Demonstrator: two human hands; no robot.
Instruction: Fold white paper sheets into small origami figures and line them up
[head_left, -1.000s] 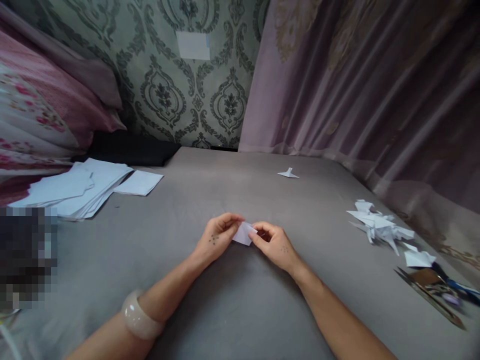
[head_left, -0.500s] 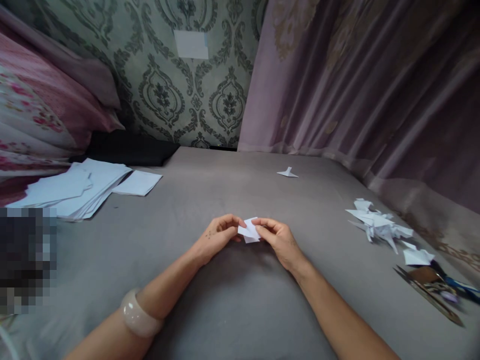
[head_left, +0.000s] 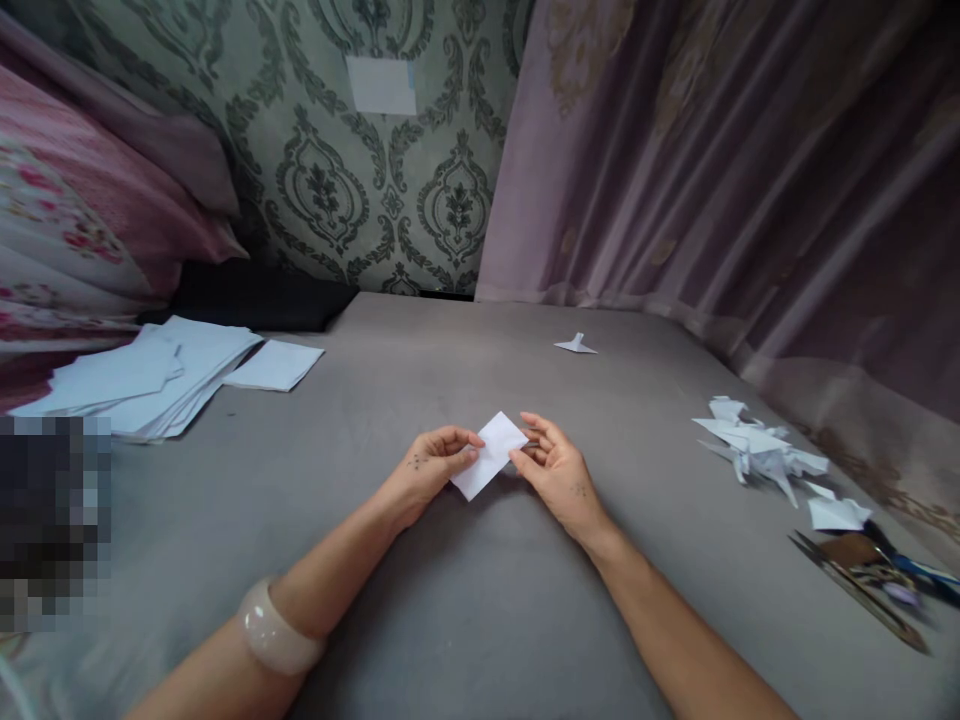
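A small folded white paper (head_left: 492, 455) is held up between my hands, one corner turned toward the far side and one toward me. My left hand (head_left: 435, 463) pinches its left side, thumb on the face and fingers around the edge. At the right corner, the thumb of my right hand (head_left: 555, 470) touches the paper. The right index finger is raised off it, while other fingers curl at the edge, partly hidden. A pale bangle (head_left: 279, 630) circles my left forearm.
Paper sheets (head_left: 172, 375) and a smaller white stack (head_left: 276, 365) lie left. One folded paper figure (head_left: 576, 344) stands farther back. Several more folded figures (head_left: 757, 440) are heaped at right, near scissors (head_left: 855, 590) and a blue-handled tool (head_left: 926, 572). Grey cloth (head_left: 465, 620) covers the surface.
The paper has turned and opened out into a flat diamond shape; before, it showed overlapping flaps. My right index finger has lifted from it, and my right hand has shifted slightly.
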